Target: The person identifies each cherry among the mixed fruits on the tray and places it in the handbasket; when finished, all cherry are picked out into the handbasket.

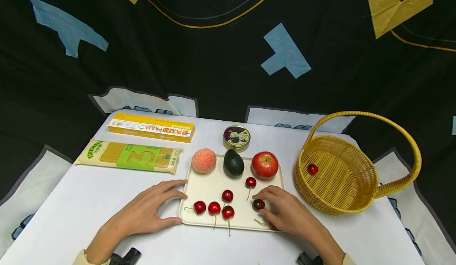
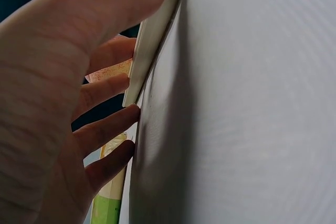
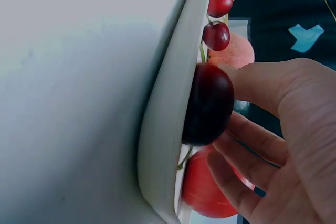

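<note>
My left hand [image 1: 151,209] rests at the left edge of the cream tray [image 1: 242,224], fingers spread, with fingertips and thumb right at the rim. Over the tray's right side, my right hand [image 1: 285,211] has thumb and index finger around a dark cherry [image 1: 258,205]. Partly under that hand lies another cherry [image 1: 272,226] with a green stem; a dark cherry [image 3: 208,106] looms large before the fingers in the right wrist view. Several red cherries [image 1: 214,208] with stems sit on the tray's left and middle. A single cherry [image 1: 312,169] lies inside the yellow wicker basket [image 1: 320,201].
Along the tray's back are a pinkish round fruit [image 1: 204,160], an avocado [image 1: 233,163] and a red apple [image 1: 265,165]. Behind them stands a round tin [image 1: 236,137]. A pasta box [image 1: 151,127] and a noodle packet [image 1: 130,155] lie at the back left.
</note>
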Demonstrator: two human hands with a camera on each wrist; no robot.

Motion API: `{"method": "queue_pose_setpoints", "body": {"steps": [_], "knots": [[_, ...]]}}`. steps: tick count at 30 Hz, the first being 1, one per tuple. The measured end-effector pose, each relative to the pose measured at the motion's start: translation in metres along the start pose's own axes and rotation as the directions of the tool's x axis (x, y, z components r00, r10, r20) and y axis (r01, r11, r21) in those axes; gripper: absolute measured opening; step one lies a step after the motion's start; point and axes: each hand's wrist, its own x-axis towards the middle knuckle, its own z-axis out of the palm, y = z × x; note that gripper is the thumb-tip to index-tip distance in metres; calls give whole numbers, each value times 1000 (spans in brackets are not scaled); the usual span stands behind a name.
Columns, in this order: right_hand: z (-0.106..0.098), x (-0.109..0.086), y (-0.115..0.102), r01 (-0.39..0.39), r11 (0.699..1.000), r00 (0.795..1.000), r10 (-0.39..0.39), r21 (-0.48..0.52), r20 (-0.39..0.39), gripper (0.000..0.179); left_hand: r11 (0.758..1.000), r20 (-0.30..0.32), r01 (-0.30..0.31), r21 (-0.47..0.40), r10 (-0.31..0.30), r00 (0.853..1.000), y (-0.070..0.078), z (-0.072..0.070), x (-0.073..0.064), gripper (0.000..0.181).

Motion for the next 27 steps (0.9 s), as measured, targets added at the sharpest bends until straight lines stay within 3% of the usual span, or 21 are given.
{"method": "queue_pose_setpoints", "body": {"steps": [9, 17, 21, 25, 27], "knots": [[4, 3, 0, 55, 998, 998, -54, -22, 11, 34, 1000, 15, 3, -4, -3, 1000, 0, 0, -1, 50], [2, 4, -2, 21, 999, 1000, -20, -39, 19, 32, 1000, 19, 15, 4, -15, 1000, 1, 1, -1, 50], [-5, 6, 0, 61, 996, 997, -65, -67, -47, 33, 1000, 18, 19, 5, -19, 1000, 1, 1, -2, 51], [-15, 8, 1, 127, 987, 979, -141, -101, -144, 35, 1000, 14, 21, 3, -21, 1000, 1, 1, -2, 51], [-21, 8, 1, 118, 986, 974, -138, -115, -181, 37, 1000, 14, 23, 2, -23, 1000, 1, 0, -1, 51]]}}
